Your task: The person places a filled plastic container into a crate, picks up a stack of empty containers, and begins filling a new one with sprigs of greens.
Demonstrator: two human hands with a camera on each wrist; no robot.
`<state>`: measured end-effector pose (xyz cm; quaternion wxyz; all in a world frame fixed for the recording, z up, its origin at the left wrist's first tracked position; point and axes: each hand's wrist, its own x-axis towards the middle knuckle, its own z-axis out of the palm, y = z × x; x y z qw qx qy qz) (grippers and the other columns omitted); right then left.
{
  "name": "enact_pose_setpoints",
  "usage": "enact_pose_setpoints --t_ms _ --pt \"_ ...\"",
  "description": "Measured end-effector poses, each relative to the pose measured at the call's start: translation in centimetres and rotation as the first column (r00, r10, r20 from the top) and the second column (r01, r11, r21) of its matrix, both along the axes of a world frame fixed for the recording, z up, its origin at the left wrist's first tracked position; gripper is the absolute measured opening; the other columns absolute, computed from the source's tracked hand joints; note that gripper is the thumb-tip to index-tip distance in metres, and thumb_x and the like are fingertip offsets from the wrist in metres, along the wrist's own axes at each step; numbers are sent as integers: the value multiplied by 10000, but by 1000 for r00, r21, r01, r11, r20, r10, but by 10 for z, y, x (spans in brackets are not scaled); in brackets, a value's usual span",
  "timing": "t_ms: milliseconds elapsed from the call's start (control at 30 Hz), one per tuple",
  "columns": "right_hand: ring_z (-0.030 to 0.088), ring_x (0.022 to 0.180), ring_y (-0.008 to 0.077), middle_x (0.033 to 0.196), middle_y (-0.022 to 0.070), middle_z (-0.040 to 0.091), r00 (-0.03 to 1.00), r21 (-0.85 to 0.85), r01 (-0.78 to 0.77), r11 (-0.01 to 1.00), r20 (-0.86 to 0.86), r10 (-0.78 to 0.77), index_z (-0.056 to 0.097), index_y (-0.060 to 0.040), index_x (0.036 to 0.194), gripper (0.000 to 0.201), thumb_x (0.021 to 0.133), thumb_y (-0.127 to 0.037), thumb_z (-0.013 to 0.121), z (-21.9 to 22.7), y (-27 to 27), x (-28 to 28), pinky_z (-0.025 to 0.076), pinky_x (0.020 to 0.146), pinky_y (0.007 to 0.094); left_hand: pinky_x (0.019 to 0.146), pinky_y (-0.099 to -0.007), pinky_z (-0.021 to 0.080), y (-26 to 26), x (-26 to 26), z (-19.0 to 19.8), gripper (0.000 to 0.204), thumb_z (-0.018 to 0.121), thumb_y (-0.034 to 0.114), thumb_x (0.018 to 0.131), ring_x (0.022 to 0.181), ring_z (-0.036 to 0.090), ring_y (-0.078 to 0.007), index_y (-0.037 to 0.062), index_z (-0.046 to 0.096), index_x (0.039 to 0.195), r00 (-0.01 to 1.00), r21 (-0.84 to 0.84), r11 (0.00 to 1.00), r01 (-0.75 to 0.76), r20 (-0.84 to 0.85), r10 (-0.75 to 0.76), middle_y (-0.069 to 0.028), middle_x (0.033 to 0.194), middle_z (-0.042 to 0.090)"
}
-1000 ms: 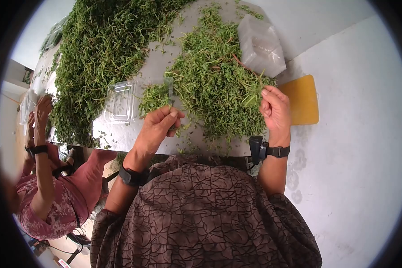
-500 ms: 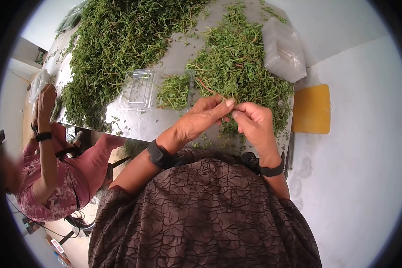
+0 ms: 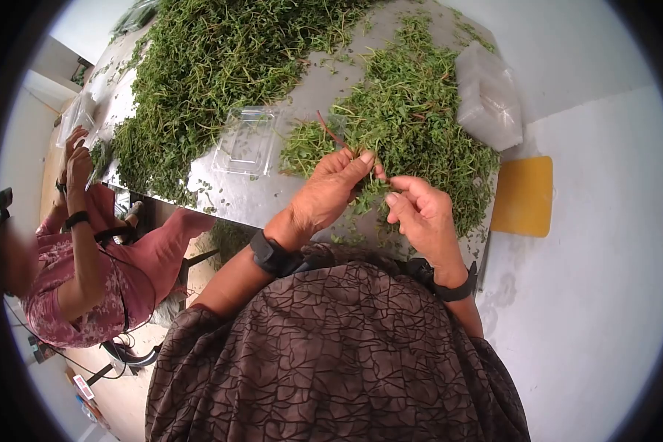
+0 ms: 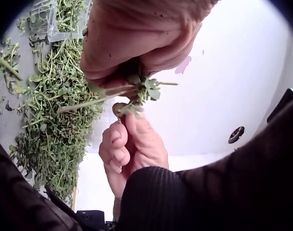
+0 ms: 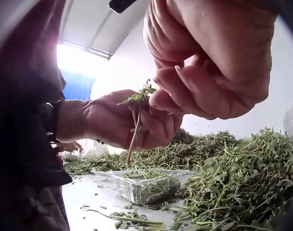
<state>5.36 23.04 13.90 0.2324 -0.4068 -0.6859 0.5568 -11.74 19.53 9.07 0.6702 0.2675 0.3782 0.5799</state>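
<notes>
My left hand (image 3: pixel 320 193) grips a few leafy green sprigs between thumb and curled fingers. One reddish stem (image 3: pixel 331 131) juts from its far side, and in the right wrist view this stem (image 5: pixel 133 139) hangs below the fist. Close by on the right, my right hand (image 3: pixel 426 221) has its thumb and forefinger pinched at the leafy tip (image 4: pixel 129 109) of the held sprigs. Beyond the left hand lies an open clear plastic clamshell box (image 3: pixel 252 136), greens (image 3: pixel 306 147) in its near-right half. A loose pile of the same greens (image 3: pixel 420 110) spreads behind both hands.
A larger heap of greens (image 3: pixel 214 74) covers the table's left side. Stacked clear boxes (image 3: pixel 490 99) stand at the right edge, with a yellow board (image 3: pixel 523 197) below them against the wall. Another person (image 3: pixel 99 272) works at the left.
The hands came together from apart, the left moving right and the right moving inward. Over the last half second the right has drawn slightly away, and the reddish stem now points up and left.
</notes>
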Motion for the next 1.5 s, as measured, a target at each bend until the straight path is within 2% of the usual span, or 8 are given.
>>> enact_pose_setpoints --t_ms 267,533,700,800,867,1000,1167,1500 --pt "535 528 61 578 18 553 993 -17 22 1000 119 -19 589 28 814 112 869 -70 586 1 1 -11 431 482 217 816 -266 380 2 7 1 274 435 254 984 847 486 -106 52 584 874 999 30 999 -30 13 29 -11 860 575" --pt "511 506 52 587 23 568 999 -58 46 997 11 -46 602 24 929 120 872 -79 580 0 -1 -17 413 474 202 530 -238 380 5 -6 8 222 425 256 984 598 450 -105 72 512 897 907 -74 992 -106 402 127 12 723 480" --pt "562 563 69 667 44 626 997 131 74 989 23 -77 596 -4 1122 250 881 -59 565 9 5 -5 441 497 210 436 -225 322 2 -14 14 225 441 253 978 480 386 -78 85 516 849 980 -146 987 -75 171 99 29 620 442" --pt "596 584 98 714 64 648 999 405 19 914 36 -37 608 -27 1114 251 864 -35 582 22 10 -9 466 513 240 425 -230 309 -3 -17 15 239 459 259 970 464 367 -70 83 516 819 971 -112 986 124 -192 -144 42 575 414" --pt "619 585 160 755 89 655 999 519 15 855 18 -28 625 -64 1102 284 823 -12 619 20 15 -13 489 524 279 463 -241 352 -6 -22 22 268 480 259 958 509 434 -86 39 542 818 835 -123 930 348 -409 -367 20 597 493" --pt "572 537 249 690 92 602 984 738 -165 654 171 56 629 -115 1108 379 753 15 648 17 19 -15 465 484 325 469 -294 335 -12 -25 37 290 507 255 943 518 378 -98 8 519 792 612 -80 909 409 -715 -338 2 554 418" --pt "503 490 214 609 45 505 982 853 -169 494 187 14 628 -127 1115 446 695 11 686 20 10 -18 405 437 328 501 -328 365 -22 -31 29 278 522 233 926 534 403 -122 -24 546 824 563 -82 895 438 -752 -344 -38 555 438" --pt "563 587 197 627 46 484 899 795 -427 431 422 113 653 -45 903 264 646 12 680 22 -4 -23 451 483 316 520 -356 387 -32 -32 25 308 523 253 923 547 453 -164 -39 559 831 519 -38 880 474 -795 -314 -110 589 503"
